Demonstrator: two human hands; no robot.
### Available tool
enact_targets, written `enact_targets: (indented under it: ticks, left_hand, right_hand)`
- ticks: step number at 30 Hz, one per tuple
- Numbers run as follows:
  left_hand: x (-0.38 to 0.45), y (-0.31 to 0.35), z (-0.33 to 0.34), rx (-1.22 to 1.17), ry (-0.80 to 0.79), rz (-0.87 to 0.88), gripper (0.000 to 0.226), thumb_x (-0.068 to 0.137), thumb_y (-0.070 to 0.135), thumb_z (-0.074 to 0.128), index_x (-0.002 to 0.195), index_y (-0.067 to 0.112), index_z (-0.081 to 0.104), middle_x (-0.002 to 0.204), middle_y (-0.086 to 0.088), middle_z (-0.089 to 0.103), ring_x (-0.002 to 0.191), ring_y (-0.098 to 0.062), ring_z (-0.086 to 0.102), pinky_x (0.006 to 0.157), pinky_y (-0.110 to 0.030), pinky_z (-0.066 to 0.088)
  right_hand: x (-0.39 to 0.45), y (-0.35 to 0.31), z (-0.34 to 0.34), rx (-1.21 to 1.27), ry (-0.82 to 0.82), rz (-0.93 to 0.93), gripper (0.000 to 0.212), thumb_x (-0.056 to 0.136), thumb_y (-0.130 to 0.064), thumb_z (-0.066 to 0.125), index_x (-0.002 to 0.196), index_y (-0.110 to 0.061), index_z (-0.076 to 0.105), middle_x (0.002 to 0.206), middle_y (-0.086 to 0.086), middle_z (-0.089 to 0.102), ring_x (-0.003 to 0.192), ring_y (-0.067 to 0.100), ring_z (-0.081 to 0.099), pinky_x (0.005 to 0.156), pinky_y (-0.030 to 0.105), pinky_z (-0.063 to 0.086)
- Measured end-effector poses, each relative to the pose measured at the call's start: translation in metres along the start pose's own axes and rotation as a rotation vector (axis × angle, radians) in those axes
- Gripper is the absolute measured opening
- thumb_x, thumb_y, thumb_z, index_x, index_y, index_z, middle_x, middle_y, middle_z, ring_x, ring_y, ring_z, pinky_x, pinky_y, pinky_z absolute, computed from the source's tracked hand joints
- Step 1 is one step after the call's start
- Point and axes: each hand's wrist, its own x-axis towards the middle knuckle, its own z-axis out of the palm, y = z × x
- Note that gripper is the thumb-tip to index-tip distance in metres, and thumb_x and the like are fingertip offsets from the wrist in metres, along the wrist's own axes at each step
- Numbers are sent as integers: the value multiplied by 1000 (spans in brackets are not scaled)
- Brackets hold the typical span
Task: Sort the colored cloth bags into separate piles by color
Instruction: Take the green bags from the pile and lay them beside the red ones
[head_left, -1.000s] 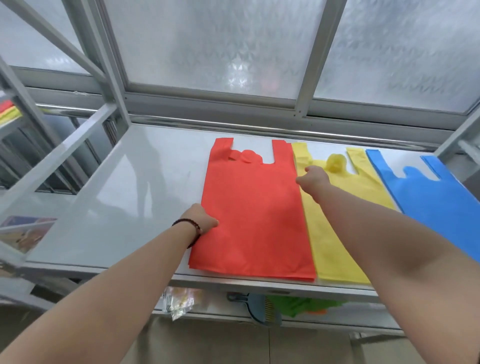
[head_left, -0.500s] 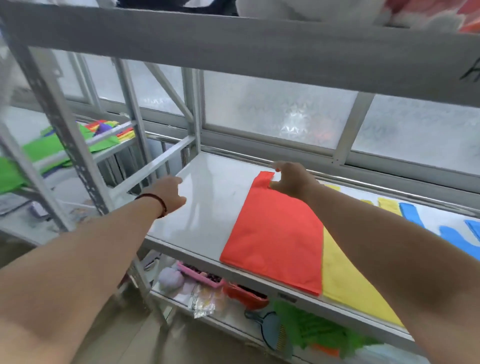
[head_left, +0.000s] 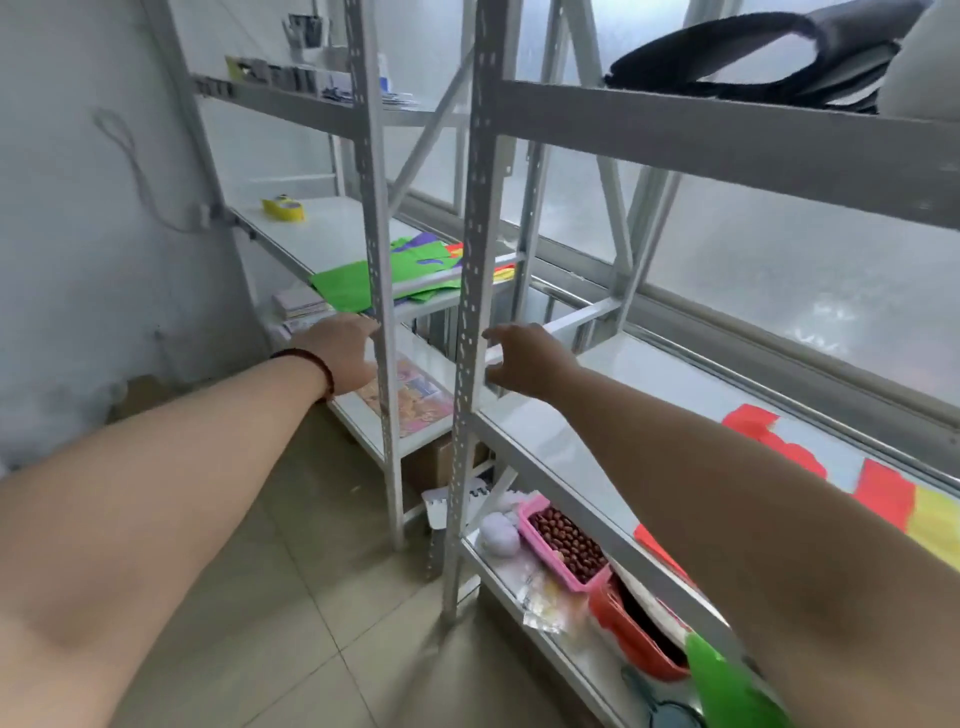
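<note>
A mixed heap of cloth bags, green on top with purple, red and yellow edges showing, lies on the left rack's middle shelf behind an upright post. My left hand reaches toward it, just below that shelf, fingers relaxed and holding nothing. My right hand hovers beside the right rack's post, fingers loosely spread, empty. On the right shelf the red bag and yellow bag lie flat, partly hidden by my right forearm.
Grey slotted uprights stand between my hands and the heap. A yellow tape roll sits further back on the left shelf. Below are a printed sheet, a pink basket of brown nuts and a red basket.
My view has swung left from the red, yellow and blue bags to the left rack. Both hands have left the red bag and now reach toward the mixed heap.
</note>
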Motion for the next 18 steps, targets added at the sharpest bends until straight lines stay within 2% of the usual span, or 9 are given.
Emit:
enact_targets:
  ticks: [3,5,10,13,18]
  left_hand:
    - [-7,-44,-11,22,19,-62,54,86,24,54,138,16,42,144,-10,43,132,-26,42,106,-35,36]
    - [-6,-80,-17,38,27,-89,55,86,24,53,139,16,40,145,-9,42,132,-25,41,106,-34,34]
    - [5,-174,-30,64,24,-151,58,84,24,54,139,18,39,145,-8,41,133,-24,40,108,-36,34]
    - [20,-234,-38,94,11,-169,55,87,23,52,139,16,39,147,-7,38,137,-22,34,110,-35,30]
    - [49,-315,-28,68,-15,-190,58,88,25,51,143,15,34,149,-7,36,135,-22,37,109,-33,31]
  right_hand:
    - [34,-52,12,2,-48,-79,49,86,-15,55,134,-11,50,131,14,58,120,29,55,97,35,47]
    - [60,-88,22,7,-56,-123,46,85,-15,55,130,-11,54,125,13,62,115,29,58,92,32,48]
    - [128,-171,53,-4,-79,-199,39,84,-16,56,123,-10,57,120,13,64,110,30,60,89,39,53]
    - [173,-220,72,12,-78,-213,42,83,-15,54,125,-11,55,125,10,62,114,30,58,91,41,52]
    - [233,-278,99,57,-57,-240,47,85,-13,55,132,-14,53,131,11,59,119,29,55,95,34,48]
